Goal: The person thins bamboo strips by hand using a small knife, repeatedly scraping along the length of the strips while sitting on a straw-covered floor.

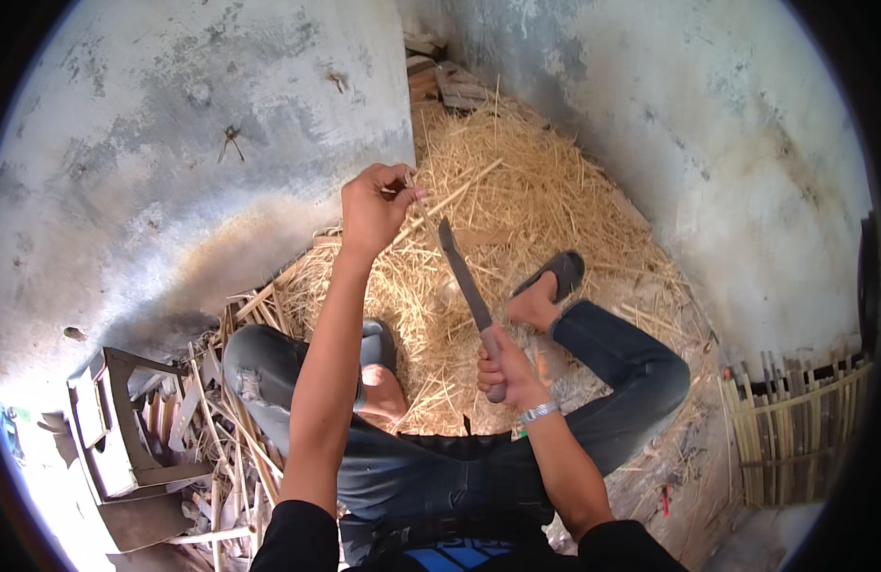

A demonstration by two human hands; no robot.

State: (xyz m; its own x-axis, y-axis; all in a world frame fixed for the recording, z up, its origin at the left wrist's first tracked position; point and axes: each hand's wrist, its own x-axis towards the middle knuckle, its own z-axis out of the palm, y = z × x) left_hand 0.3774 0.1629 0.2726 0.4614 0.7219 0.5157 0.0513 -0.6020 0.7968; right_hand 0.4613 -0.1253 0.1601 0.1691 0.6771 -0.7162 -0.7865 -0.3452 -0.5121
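My left hand (pixel 376 205) is raised in front of me and pinches the upper end of a thin pale bamboo strip (pixel 457 197) that slants toward the straw pile. My right hand (pixel 502 367), with a metal bracelet on the wrist, grips the handle of a long dark knife (pixel 462 276). Its blade points up and away, and its tip is close to the strip. I sit with my knees apart in blue jeans, sandals on both feet, above a heap of straw-coloured shavings (pixel 517 181).
Stained concrete walls (pixel 174 143) close in on the left and the right. A small wooden stool (pixel 116 429) lies tipped at the lower left among split bamboo slats (pixel 231 419). A woven bamboo panel (pixel 793 429) stands at the right. Boards are stacked in the far corner (pixel 440 81).
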